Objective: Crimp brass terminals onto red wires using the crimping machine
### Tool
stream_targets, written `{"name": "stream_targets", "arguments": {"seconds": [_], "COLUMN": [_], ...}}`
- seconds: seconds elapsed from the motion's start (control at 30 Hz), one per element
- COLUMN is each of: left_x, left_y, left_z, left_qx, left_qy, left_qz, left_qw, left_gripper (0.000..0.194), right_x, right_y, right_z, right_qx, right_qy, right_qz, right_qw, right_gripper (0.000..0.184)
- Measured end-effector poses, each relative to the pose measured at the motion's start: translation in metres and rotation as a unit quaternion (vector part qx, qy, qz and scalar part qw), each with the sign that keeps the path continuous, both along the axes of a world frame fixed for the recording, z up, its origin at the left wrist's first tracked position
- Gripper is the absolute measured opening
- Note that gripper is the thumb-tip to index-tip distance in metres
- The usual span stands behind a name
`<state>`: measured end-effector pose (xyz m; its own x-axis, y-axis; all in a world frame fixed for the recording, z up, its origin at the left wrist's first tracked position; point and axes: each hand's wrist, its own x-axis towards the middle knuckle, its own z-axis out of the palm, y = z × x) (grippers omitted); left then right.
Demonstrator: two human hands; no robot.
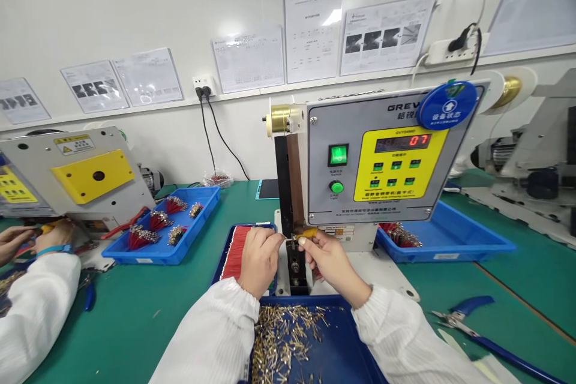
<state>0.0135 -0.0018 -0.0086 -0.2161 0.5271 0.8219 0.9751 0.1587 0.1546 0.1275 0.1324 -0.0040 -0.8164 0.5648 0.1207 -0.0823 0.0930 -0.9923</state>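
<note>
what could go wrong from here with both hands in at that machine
The fingertips of the left hand and right hand are close to the working point of the machine, so a pinch seems possible. A dropped part might land among the loose metal pieces in the tray below. The cutters lie near the right sleeve and could snag it.

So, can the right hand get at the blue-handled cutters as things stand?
Probably yes: the right hand is at the machine, but the cutters lie beyond its sleeve, nothing seen covering them.
</note>
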Motion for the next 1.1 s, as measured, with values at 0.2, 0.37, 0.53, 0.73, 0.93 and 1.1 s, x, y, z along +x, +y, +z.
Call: {"name": "stream_targets", "arguments": {"seconds": [0.2, 0.37, 0.53, 0.73, 0.93, 1.1], "left_x": [0.0015, 0.0011, 0.001, 0.0003, -0.0002, 0.0007], "left_y": [-0.0004, 0.0, 0.0003, 0.0005, 0.0003, 0.0002], "left_z": [0.0001, 0.0001, 0.0, -0.0009, -0.0012, -0.0004], "left_qx": [-0.014, -0.008, -0.007, -0.012, -0.016, -0.01], "left_qy": [-0.006, -0.001, -0.004, -0.003, -0.004, 0.0], "left_qz": [0.018, 0.009, -0.001, -0.007, -0.007, -0.001], "left_qw": [1.0, 1.0, 1.0, 1.0, 1.0, 1.0], "left_gripper": [0.021, 0.019, 0.019, 0.017, 0.015, 0.013], "right_x": [-0.0009, -0.0015, 0.0003, 0.0006, 0.0002, -0.0016], "right_y": [-0.0046, -0.0047, -0.0065, -0.0065, -0.0057, -0.006], "right_z": [0.0006, 0.0009, 0.0027, 0.0028, 0.0044, -0.0001], "right_qx": [0.0, 0.002, -0.011, -0.005, -0.002, 0.0], "right_qy": [-0.001, 0.005, -0.021, -0.015, -0.004, 0.0], "right_qz": [-0.021, -0.023, -0.031, -0.031, -0.028, -0.034], "right_qw": [1.0, 1.0, 0.999, 0.999, 1.0, 0.999], "right_gripper": [0.03, 0.031, 0.033, 0.032, 0.032, 0.033]}}
